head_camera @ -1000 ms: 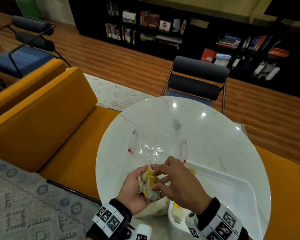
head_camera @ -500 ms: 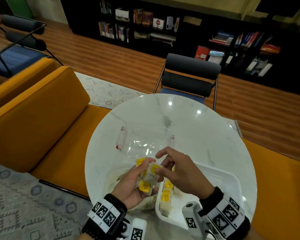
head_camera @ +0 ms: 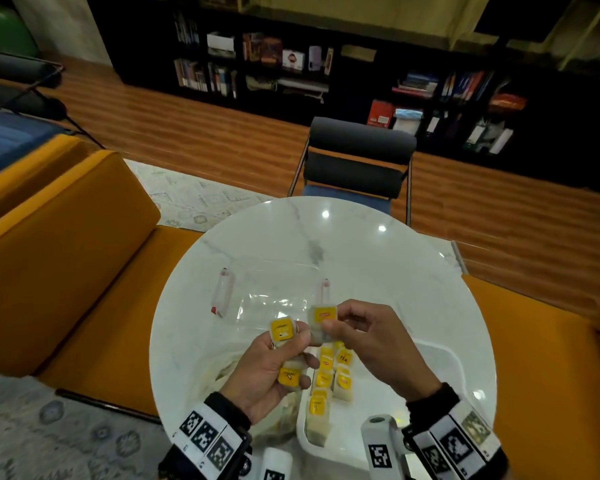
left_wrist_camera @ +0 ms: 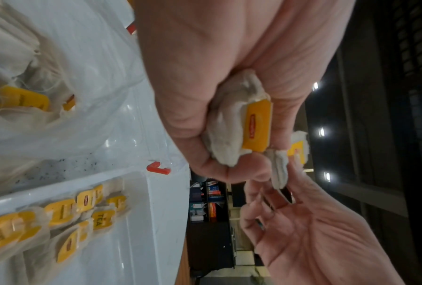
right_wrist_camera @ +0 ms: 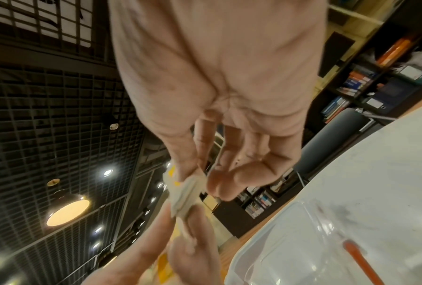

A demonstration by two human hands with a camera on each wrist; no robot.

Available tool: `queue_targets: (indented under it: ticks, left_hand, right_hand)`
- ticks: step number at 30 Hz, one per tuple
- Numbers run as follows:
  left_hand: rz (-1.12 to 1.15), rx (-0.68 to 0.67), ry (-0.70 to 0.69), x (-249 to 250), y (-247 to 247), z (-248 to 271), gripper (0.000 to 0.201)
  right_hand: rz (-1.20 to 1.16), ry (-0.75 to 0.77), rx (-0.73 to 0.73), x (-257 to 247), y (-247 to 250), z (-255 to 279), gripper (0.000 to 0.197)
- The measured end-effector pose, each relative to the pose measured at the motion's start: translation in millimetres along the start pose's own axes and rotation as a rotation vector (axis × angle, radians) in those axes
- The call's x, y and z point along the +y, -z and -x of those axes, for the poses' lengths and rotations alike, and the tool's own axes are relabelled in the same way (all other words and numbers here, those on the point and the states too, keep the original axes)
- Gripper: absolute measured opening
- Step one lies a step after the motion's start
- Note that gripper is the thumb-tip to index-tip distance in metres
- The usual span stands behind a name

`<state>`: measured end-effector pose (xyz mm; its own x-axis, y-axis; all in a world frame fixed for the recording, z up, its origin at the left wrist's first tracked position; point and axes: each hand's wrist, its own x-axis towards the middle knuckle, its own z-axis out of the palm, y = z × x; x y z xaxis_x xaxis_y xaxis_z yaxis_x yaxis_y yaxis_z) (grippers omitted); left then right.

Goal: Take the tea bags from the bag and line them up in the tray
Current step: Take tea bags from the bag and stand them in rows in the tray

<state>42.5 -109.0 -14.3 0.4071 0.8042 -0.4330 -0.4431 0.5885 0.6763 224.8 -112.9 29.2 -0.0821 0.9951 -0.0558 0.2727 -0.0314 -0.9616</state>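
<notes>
Above the table's near edge, my left hand (head_camera: 291,344) grips a small bunch of tea bags (head_camera: 282,330) with yellow tags, seen close in the left wrist view as a tea bag (left_wrist_camera: 256,125) in the curled fingers. My right hand (head_camera: 326,327) pinches one more tea bag (head_camera: 321,318) between thumb and forefinger, right beside the bunch; it shows as a white tea bag (right_wrist_camera: 183,190) in the right wrist view. Below the hands stands the white tray (head_camera: 458,368), with several tea bags in rows (head_camera: 329,375) at its left end. The clear plastic bag (left_wrist_camera: 83,57) lies left of the tray, tea bags inside.
A clear plastic lid with red clips (head_camera: 278,289) lies on the round marble table (head_camera: 378,271) beyond the hands. An orange bench (head_camera: 66,254) runs along the left and a dark chair (head_camera: 357,161) stands at the far side. The tray's right part is bare.
My right hand has drawn one tea bag out of the bunch in my left hand, and the two hands have come a little apart. More of the tray shows.
</notes>
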Motion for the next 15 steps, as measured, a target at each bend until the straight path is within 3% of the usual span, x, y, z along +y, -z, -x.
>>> queue_targets:
  ticks: [7, 12, 15]
  left_hand:
    - [-0.105, 0.037, -0.036, 3, -8, -10, 0.027]
    - [-0.330, 0.008, -0.268, 16, -33, -13, 0.041]
    - [-0.453, -0.055, -0.380, 23, -49, -12, 0.027]
  right_hand:
    - [0.022, 0.068, 0.202, 0, 27, 12, 0.005]
    - [-0.068, 0.107, 0.242, 0, 31, 20, 0.017]
    - [-0.148, 0.130, 0.249, 0, 29, 21, 0.010]
